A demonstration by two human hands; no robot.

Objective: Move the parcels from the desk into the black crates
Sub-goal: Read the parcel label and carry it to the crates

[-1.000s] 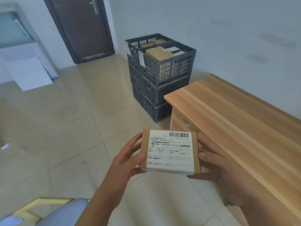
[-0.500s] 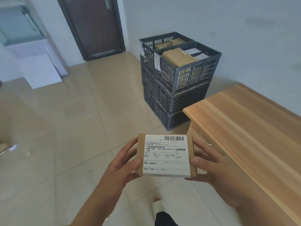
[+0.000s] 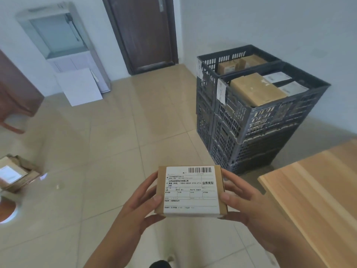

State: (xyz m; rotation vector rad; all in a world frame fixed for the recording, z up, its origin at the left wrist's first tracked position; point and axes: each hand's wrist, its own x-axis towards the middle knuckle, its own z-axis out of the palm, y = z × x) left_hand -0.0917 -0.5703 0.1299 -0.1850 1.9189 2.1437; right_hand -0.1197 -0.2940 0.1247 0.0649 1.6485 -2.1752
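I hold a small brown cardboard parcel with a white shipping label in front of me, above the floor. My left hand grips its left edge and my right hand grips its right edge, thumbs on top. Ahead to the right stand two stacks of black crates against the wall. The near top crate holds a large brown box and labelled parcels; the far top crate holds more brown boxes. The wooden desk is at the right, and the part of it in view is bare.
A dark door is at the back. A white panel leans under a glass-fronted cabinet at the back left. An open cardboard box lies on the tiled floor at the far left.
The view has turned left and the crates have come closer, now at the right. The desk has slid toward the right edge. Both hands keep the same hold on the parcel.
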